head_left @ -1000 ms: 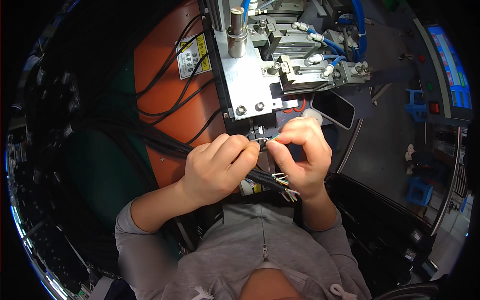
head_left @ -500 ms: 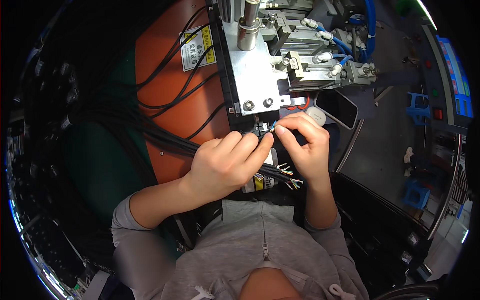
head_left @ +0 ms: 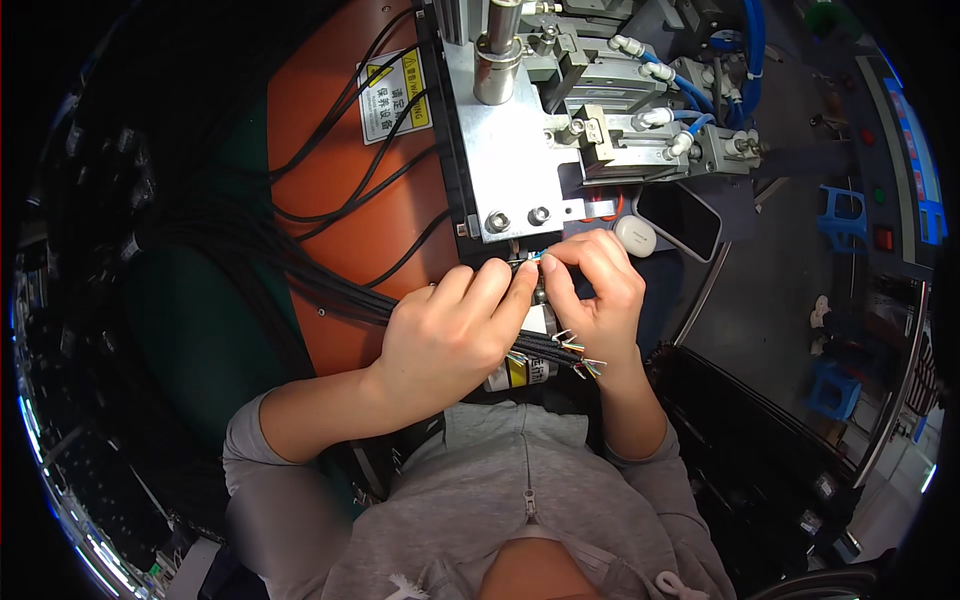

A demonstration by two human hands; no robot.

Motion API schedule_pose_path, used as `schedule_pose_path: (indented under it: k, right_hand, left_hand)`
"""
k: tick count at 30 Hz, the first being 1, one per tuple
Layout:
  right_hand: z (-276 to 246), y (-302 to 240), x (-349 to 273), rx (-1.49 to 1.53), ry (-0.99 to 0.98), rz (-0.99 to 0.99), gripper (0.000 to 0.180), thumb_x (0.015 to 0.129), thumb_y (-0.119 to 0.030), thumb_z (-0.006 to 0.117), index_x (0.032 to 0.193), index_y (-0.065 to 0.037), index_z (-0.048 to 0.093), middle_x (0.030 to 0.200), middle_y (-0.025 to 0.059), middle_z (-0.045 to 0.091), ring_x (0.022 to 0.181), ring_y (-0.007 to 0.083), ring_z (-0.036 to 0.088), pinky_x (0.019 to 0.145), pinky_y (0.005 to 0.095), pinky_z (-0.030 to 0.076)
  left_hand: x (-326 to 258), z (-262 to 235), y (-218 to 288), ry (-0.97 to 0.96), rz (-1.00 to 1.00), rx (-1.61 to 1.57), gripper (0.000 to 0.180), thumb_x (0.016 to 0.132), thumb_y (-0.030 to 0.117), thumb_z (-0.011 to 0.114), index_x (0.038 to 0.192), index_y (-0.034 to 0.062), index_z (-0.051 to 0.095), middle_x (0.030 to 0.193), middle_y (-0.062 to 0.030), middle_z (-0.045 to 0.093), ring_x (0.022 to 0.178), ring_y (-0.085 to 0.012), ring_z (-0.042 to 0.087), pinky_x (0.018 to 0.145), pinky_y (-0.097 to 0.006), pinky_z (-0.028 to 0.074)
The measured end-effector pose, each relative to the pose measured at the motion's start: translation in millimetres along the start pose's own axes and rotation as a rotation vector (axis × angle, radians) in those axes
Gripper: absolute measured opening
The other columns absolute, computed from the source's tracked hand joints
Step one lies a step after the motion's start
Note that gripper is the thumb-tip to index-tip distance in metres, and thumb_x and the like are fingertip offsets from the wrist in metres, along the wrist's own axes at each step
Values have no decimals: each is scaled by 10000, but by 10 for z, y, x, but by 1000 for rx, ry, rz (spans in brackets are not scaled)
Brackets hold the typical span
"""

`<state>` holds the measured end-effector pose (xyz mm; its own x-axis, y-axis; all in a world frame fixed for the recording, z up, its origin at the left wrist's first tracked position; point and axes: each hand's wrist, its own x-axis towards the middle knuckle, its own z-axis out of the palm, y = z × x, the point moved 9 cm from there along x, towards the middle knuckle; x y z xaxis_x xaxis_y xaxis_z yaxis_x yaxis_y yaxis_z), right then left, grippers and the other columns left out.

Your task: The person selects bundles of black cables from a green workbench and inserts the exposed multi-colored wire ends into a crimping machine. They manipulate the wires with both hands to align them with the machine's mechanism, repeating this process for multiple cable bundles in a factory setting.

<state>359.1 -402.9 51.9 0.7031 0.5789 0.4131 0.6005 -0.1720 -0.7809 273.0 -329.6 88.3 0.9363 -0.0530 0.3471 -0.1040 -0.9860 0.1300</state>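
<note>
My left hand [head_left: 450, 325] is closed, thumb and forefinger pinching near thin coloured wires [head_left: 535, 256] just below the metal fixture plate [head_left: 512, 150]. My right hand [head_left: 598, 285] pinches the blue and white wire ends from the other side, so the fingertips of both hands almost meet. The small holder under the plate is mostly hidden by my fingers. Below my left hand runs a bundle of black cables [head_left: 545, 345], its stripped ends fanned out in several coloured wires [head_left: 592, 368].
Metal cylinders with blue air hoses [head_left: 700, 98] stand beyond my right hand. A phone [head_left: 680, 220] and a white rounded case [head_left: 634, 236] lie to the right. More black cables cross the orange surface [head_left: 330, 270] at left. Blue stools [head_left: 835, 390] stand on the floor.
My right hand has shifted slightly left and its fingers have drawn in closer to the left fingertips. The wire ends have moved left, nearer the plate's underside.
</note>
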Motion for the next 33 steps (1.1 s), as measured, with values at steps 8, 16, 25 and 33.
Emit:
schedule_pose_path:
  k: [8,16,25,33]
  right_hand:
    - [297,570,-264,605,-86,648,54,806,-17,548,766,15,564,707,32,534,681,78,485,634,231,387]
    - [210,394,-158,427,-31,479,124,847,-102,624,823,8,572,723,34,561,664,92,483,629,240,412]
    - [21,264,-78,579,-184,142,235,730,27,714,955,6,651,908,83,648,838,143,610,753,252,476]
    - [-30,98,-62,725,-86,44,200,669,28,770,843,7,673,858,111,671,805,189,637,699,270,503]
  left_hand:
    - [9,-17,-78,72,1,-93,307,652,75,645,956,45,682,722,-11,523,589,-120,533,463,-243,411]
    - [6,-68,-129,140,28,-83,217,691,91,639,900,37,658,713,14,478,571,-78,504,474,-227,371]
    - [-43,-48,-142,-29,-99,44,213,706,88,656,916,56,658,691,1,458,575,-93,522,483,-240,388]
    - [20,-310,-78,235,80,-160,285,731,183,689,998,86,660,1006,-13,625,821,-163,571,683,-312,441]
